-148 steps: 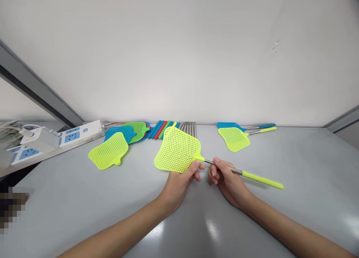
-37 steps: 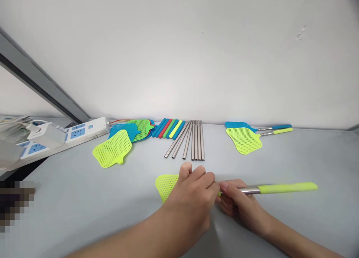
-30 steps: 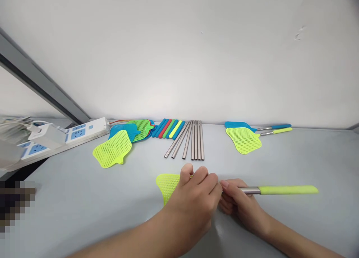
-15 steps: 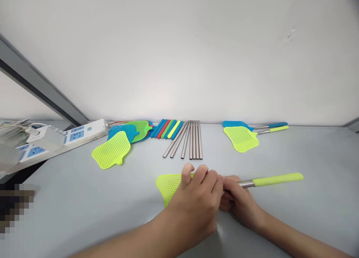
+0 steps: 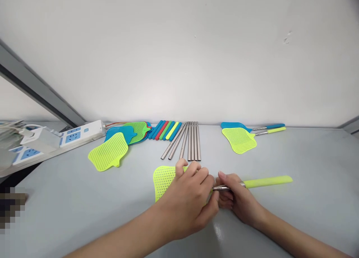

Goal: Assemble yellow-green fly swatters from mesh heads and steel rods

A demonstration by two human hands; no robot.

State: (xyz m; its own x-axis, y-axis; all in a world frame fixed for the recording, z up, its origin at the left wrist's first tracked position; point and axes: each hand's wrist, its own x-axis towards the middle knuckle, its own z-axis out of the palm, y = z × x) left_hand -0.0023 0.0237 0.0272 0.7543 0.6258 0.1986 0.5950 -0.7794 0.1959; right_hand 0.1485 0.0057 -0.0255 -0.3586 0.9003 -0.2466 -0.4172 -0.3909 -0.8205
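Near the front of the table, both hands are on one yellow-green fly swatter. My left hand is closed round the neck of its perforated head, covering much of it. My right hand grips the metal rod, which meets the head at my left fingertips; its thumb lies along the rod. A yellow-green handle sleeve covers the rod's other end and sticks out to the right. Exactly how head and rod join is hidden by my fingers.
Loose swatter heads lie at the back left beside a white power strip. Coloured handle sleeves and several metal rods lie in the middle. Two whole swatters rest at the back right against the wall.
My right hand has drawn slightly apart from my left, so the rod's narrow end now shows between them. The swatter has shifted a little left, and my left fingers have changed position.
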